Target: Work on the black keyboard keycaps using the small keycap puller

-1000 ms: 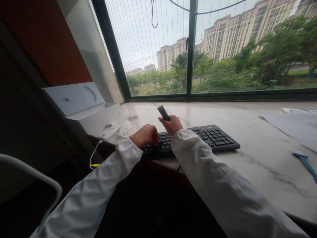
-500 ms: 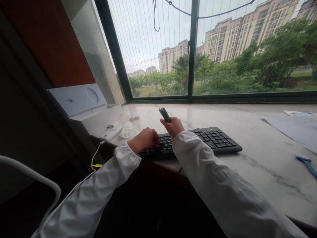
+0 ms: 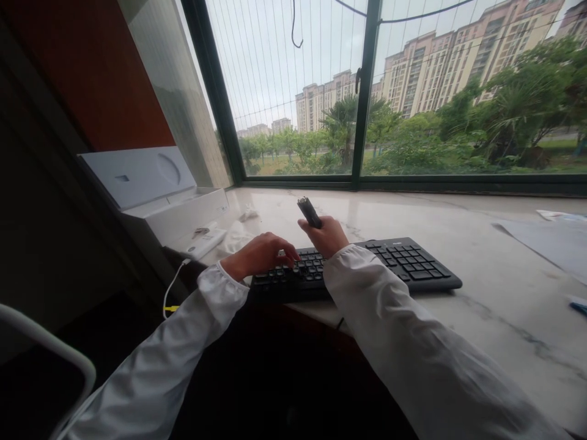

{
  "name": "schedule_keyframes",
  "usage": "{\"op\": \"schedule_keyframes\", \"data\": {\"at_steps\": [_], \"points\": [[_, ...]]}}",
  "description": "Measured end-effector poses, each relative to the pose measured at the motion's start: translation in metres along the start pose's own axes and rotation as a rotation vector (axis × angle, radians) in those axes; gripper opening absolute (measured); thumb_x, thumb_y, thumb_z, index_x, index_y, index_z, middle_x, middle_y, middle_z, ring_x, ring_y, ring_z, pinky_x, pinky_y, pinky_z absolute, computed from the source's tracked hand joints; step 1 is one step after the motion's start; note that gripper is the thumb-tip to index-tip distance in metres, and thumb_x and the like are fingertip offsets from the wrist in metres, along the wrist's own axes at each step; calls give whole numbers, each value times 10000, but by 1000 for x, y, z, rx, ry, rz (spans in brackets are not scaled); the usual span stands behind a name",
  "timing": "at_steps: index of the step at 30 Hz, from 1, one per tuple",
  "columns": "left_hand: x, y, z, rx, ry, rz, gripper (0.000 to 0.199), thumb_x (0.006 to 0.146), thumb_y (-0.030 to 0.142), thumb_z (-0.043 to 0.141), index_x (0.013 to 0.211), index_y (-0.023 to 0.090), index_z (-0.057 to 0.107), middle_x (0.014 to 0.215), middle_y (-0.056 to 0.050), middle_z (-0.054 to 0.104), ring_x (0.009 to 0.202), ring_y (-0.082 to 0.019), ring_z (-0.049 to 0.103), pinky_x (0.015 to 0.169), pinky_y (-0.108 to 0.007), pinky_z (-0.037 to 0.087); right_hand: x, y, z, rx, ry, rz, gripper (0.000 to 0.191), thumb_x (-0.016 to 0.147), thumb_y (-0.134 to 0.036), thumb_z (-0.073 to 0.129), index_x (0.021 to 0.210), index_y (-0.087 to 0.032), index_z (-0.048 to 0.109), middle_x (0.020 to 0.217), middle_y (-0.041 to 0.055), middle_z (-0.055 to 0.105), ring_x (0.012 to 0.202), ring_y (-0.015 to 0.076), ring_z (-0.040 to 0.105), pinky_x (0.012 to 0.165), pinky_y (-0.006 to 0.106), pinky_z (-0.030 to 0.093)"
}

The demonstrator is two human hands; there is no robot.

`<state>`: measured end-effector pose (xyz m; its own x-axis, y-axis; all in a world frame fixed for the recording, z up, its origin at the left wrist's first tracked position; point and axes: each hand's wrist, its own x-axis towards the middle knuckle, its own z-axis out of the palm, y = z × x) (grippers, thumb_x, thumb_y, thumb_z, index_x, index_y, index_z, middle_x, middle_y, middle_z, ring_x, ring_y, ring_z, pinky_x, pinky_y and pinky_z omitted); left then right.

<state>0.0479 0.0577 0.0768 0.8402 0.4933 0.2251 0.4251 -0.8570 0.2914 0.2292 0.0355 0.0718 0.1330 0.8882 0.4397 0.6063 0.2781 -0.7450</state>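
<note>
A: Head view. Your left hand is over the left part of the black keyboard, palm down. What are your fingers doing?

B: Left: fingers bent toward the keys, narrow gap between the tips. Whether they pinch anything or press a key, cannot tell. Right: your right hand is wrapped around a short dark stick, which juts out above your grip, tilted to the left. Its upper end looks pale and ragged, too small to identify

A: Where do you have the keyboard?

B: Along the near edge of the marbled counter, straight in front of you. Your right sleeve crosses its middle; the number pad shows to the right of the cuff

A: And on your left side?

B: A white box, lid tilted back. Just in front of it, a white device and a white cable hanging beside a yellow piece. Crumpled white material lies near your left hand

A: To your right?

B: Paper sheets, well apart from the keyboard, and a blue item, cut off by the frame edge
</note>
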Motion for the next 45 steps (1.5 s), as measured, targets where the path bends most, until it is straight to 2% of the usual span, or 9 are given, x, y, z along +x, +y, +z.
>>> {"op": "schedule_keyframes", "data": {"at_steps": [3,5,11,15,21,27,31,38,45], "points": [[-2,0,2,-9,22,-15,135,809,274,611,882,246,722,849,6,723,797,-137,657,779,-227,459,0,-1,-1,-27,-1,-4,391,775,-453,505,513,-164,524,475,-4,466,503,110,435,499,246,282],[-6,3,6,30,69,-72,131,806,287,615,862,247,726,827,4,720,776,-142,651,759,-236,458,0,-1,-4,-79,-36,-13,402,782,-464,501,517,-164,543,474,1,475,501,112,445,497,244,289],[-40,23,35,132,373,-315,206,840,380,569,889,245,717,833,-10,695,735,-146,617,664,-253,445,-6,7,-10,-349,-426,-145,357,710,-523,610,612,-185,674,535,28,584,548,138,531,521,239,334],[-56,37,60,158,518,-384,189,850,368,559,919,264,702,926,-12,671,878,-171,592,723,-285,452,-15,12,-3,-405,-490,-203,213,692,-432,670,798,-261,740,667,22,666,629,144,588,573,229,367],[-59,44,82,92,647,-394,177,865,309,547,955,251,687,949,-21,646,921,-176,553,832,-335,448,-17,21,2,-393,-576,-212,216,668,-386,704,856,-287,740,673,-17,668,643,138,602,612,226,388],[-60,44,85,43,668,-405,176,880,277,521,948,246,680,942,-18,640,919,-178,543,841,-347,438,-15,23,1,-352,-616,-212,226,644,-334,732,859,-264,735,723,-23,680,683,145,611,655,230,405],[-60,43,86,35,675,-410,170,878,265,521,941,247,679,935,-16,640,911,-175,543,838,-348,438,-16,18,-1,-385,-588,-244,229,635,-340,742,842,-245,725,764,2,687,728,167,613,649,236,398],[-60,44,85,27,680,-407,172,873,250,525,956,243,676,939,-23,640,907,-180,543,841,-358,437,-19,11,-2,-389,-629,-275,174,682,-274,685,840,-203,685,684,-11,661,620,127,573,585,218,364],[-62,45,82,47,662,-405,165,861,233,535,935,240,681,929,-30,641,899,-189,545,845,-367,441,-18,15,-3,-394,-614,-290,181,732,-301,643,873,-194,680,727,4,669,663,139,583,621,227,381]]}}
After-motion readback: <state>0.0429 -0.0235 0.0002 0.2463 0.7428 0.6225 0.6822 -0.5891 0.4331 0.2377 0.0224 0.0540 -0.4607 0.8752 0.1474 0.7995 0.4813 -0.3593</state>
